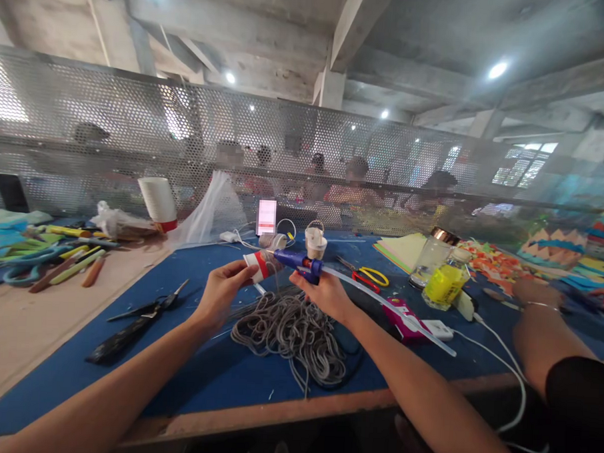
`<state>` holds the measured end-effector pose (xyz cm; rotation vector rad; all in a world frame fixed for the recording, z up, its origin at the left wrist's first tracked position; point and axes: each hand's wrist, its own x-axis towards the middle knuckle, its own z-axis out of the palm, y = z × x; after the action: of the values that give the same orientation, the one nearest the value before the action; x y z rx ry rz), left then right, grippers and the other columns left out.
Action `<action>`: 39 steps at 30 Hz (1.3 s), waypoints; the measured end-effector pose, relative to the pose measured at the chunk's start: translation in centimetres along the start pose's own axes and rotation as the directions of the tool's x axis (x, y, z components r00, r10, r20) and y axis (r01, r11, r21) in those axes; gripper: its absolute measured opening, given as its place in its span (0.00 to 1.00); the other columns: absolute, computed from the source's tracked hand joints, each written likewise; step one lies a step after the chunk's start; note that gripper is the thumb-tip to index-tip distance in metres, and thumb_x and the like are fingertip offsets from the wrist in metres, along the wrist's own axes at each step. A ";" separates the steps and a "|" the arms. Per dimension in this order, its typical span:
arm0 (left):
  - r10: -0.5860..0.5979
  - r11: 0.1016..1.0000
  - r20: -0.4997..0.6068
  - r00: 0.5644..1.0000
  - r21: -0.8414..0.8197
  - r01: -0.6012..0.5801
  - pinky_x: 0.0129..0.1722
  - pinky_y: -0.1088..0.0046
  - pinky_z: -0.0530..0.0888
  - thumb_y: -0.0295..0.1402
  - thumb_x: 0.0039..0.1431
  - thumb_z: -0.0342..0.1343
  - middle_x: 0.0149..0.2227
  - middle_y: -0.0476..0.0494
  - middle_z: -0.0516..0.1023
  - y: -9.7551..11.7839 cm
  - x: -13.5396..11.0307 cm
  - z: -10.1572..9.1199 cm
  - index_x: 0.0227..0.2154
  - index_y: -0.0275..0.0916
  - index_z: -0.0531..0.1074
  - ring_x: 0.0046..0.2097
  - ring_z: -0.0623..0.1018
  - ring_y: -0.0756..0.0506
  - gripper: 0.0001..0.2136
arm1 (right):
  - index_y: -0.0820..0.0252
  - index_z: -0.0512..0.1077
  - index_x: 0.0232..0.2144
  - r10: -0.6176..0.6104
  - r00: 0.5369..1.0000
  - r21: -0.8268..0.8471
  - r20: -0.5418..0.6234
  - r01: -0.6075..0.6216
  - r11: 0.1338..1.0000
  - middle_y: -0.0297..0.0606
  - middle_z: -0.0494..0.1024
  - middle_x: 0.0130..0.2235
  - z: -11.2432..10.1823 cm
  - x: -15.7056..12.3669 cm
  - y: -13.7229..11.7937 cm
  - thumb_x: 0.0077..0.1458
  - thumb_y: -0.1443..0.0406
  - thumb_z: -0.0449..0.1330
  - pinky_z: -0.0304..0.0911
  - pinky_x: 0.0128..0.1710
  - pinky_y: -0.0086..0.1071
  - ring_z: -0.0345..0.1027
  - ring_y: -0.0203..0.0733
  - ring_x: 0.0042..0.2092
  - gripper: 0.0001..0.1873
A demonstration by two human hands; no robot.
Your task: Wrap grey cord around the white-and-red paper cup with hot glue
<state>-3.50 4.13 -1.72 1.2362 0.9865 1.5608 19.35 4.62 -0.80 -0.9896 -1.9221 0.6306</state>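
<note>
My left hand point(224, 288) is closed on a white paper cup point(259, 265) with a red band, tipped on its side; grey cord seems to be wound around part of it. In my right hand point(325, 294) is a blue glue gun point(296, 260), its nozzle at the cup; whether they touch I cannot tell. A long translucent glue stick point(393, 304) runs out of the gun's back to the right. Below both hands lies a loose heap of grey cord point(292, 336) on the blue mat point(184, 395).
Black scissors point(148, 316) lie left, yellow-and-red scissors point(372, 278) right. Behind stand a phone point(267, 217), a small cord-wrapped cup point(315, 242) and stacked paper cups point(157, 202). A glass jar point(431, 255), a yellow container point(444, 284) and another person's arm point(542, 330) are at right.
</note>
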 end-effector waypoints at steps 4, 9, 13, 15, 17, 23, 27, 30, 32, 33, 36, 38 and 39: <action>0.037 0.998 -0.006 0.999 0.046 -0.037 0.41 0.69 0.73 0.39 0.48 0.66 0.32 0.43 0.82 0.3 -0.2 0.0 0.35 0.35 0.81 0.36 0.78 0.44 0.13 | 0.59 0.74 0.34 -0.143 0.990 -0.178 0.009 0.142 0.974 0.35 0.74 0.25 0.1 -0.2 -0.1 0.58 0.48 0.56 0.61 0.29 0.29 0.69 0.38 0.27 0.20; 0.082 0.989 -0.013 0.997 0.126 -0.080 0.40 0.70 0.71 0.39 0.50 0.64 0.33 0.44 0.82 0.4 -0.2 -0.1 0.36 0.36 0.81 0.35 0.77 0.45 0.13 | 0.58 0.73 0.35 -0.206 0.979 -0.295 0.005 0.198 0.935 0.35 0.76 0.28 0.2 -0.3 0.0 0.59 0.49 0.55 0.59 0.32 0.29 0.70 0.40 0.30 0.19; 0.093 0.986 -0.014 0.996 0.139 -0.090 0.41 0.69 0.71 0.40 0.51 0.64 0.34 0.44 0.82 0.3 -0.1 -0.2 0.38 0.36 0.80 0.37 0.77 0.44 0.14 | 0.58 0.72 0.35 -0.215 0.976 -0.356 0.009 0.204 0.912 0.35 0.76 0.27 0.2 -0.3 0.0 0.60 0.49 0.55 0.57 0.31 0.29 0.69 0.40 0.30 0.19; 0.092 0.985 -0.006 0.996 0.146 -0.091 0.41 0.69 0.71 0.40 0.52 0.63 0.35 0.43 0.82 0.4 -0.2 -0.2 0.38 0.36 0.80 0.37 0.77 0.44 0.14 | 0.58 0.71 0.34 -0.217 0.976 -0.371 0.009 0.205 0.906 0.35 0.75 0.27 0.2 -0.3 -0.1 0.60 0.49 0.55 0.57 0.31 0.28 0.69 0.40 0.31 0.19; 0.093 0.984 -0.005 0.996 0.153 -0.091 0.41 0.70 0.71 0.40 0.52 0.63 0.35 0.43 0.82 0.5 -0.3 -0.2 0.38 0.35 0.80 0.37 0.77 0.44 0.14 | 0.58 0.71 0.34 -0.216 0.976 -0.378 0.009 0.203 0.903 0.35 0.75 0.27 0.2 -0.3 -0.1 0.60 0.49 0.55 0.57 0.31 0.28 0.69 0.40 0.31 0.19; 0.104 0.982 -0.034 0.994 0.160 -0.098 0.38 0.70 0.71 0.41 0.50 0.64 0.33 0.44 0.82 0.7 -0.2 -0.1 0.36 0.36 0.81 0.35 0.77 0.44 0.15 | 0.57 0.71 0.35 -0.206 0.979 -0.374 0.014 0.196 0.907 0.35 0.76 0.28 0.2 -0.2 0.1 0.60 0.48 0.54 0.57 0.31 0.29 0.69 0.41 0.31 0.19; 0.105 0.982 -0.042 0.994 0.162 -0.097 0.38 0.70 0.71 0.42 0.49 0.64 0.34 0.44 0.82 0.6 -0.1 -0.1 0.36 0.36 0.81 0.35 0.77 0.44 0.16 | 0.56 0.71 0.34 -0.199 0.980 -0.381 0.024 0.193 0.904 0.35 0.76 0.28 0.2 -0.2 0.0 0.60 0.48 0.54 0.58 0.32 0.29 0.70 0.41 0.32 0.19; 0.103 0.984 -0.049 0.993 0.153 -0.094 0.38 0.69 0.72 0.41 0.49 0.65 0.33 0.43 0.82 0.5 -0.1 -0.1 0.35 0.35 0.81 0.35 0.77 0.44 0.15 | 0.56 0.70 0.34 -0.203 0.979 -0.385 0.027 0.197 0.902 0.35 0.76 0.28 0.2 -0.3 -0.1 0.60 0.48 0.54 0.58 0.32 0.29 0.69 0.41 0.32 0.18; 0.105 0.984 -0.047 0.993 0.148 -0.097 0.39 0.69 0.72 0.41 0.49 0.65 0.33 0.43 0.82 0.5 -0.1 -0.1 0.36 0.35 0.80 0.35 0.77 0.44 0.15 | 0.57 0.70 0.34 -0.205 0.978 -0.383 0.027 0.200 0.902 0.35 0.76 0.28 0.2 -0.3 -0.2 0.60 0.49 0.55 0.57 0.32 0.29 0.69 0.40 0.31 0.18; 0.107 0.984 -0.047 0.993 0.147 -0.099 0.39 0.68 0.72 0.41 0.49 0.65 0.33 0.44 0.82 0.5 -0.1 -0.1 0.36 0.35 0.80 0.35 0.77 0.44 0.15 | 0.57 0.70 0.34 -0.206 0.978 -0.381 0.027 0.201 0.903 0.35 0.75 0.28 0.2 -0.3 -0.2 0.60 0.49 0.55 0.57 0.32 0.29 0.69 0.40 0.31 0.18; 0.099 0.984 -0.050 0.994 0.151 -0.090 0.39 0.69 0.72 0.41 0.48 0.65 0.34 0.43 0.82 0.4 -0.1 -0.2 0.36 0.35 0.81 0.35 0.77 0.44 0.15 | 0.57 0.70 0.34 -0.204 0.979 -0.374 0.027 0.200 0.906 0.35 0.76 0.28 0.1 -0.3 -0.3 0.60 0.49 0.55 0.57 0.32 0.29 0.69 0.40 0.31 0.18; 0.092 0.985 -0.049 0.995 0.151 -0.084 0.39 0.69 0.72 0.41 0.48 0.65 0.34 0.43 0.82 0.4 0.0 -0.2 0.36 0.35 0.81 0.35 0.77 0.44 0.16 | 0.57 0.70 0.34 -0.200 0.979 -0.364 0.031 0.197 0.910 0.35 0.76 0.29 0.1 -0.3 -0.4 0.60 0.49 0.55 0.58 0.33 0.29 0.69 0.40 0.31 0.18; 0.090 0.985 -0.047 0.995 0.150 -0.082 0.40 0.68 0.72 0.41 0.49 0.65 0.35 0.43 0.82 0.4 0.0 -0.3 0.36 0.35 0.80 0.35 0.77 0.44 0.16 | 0.57 0.70 0.35 -0.197 0.980 -0.360 0.034 0.196 0.912 0.36 0.76 0.29 0.0 -0.4 -0.5 0.60 0.49 0.55 0.58 0.33 0.29 0.70 0.40 0.32 0.18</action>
<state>-3.81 3.95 -1.41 1.3605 1.1132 1.6186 19.26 4.06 -0.63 -0.9987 -2.1484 0.1584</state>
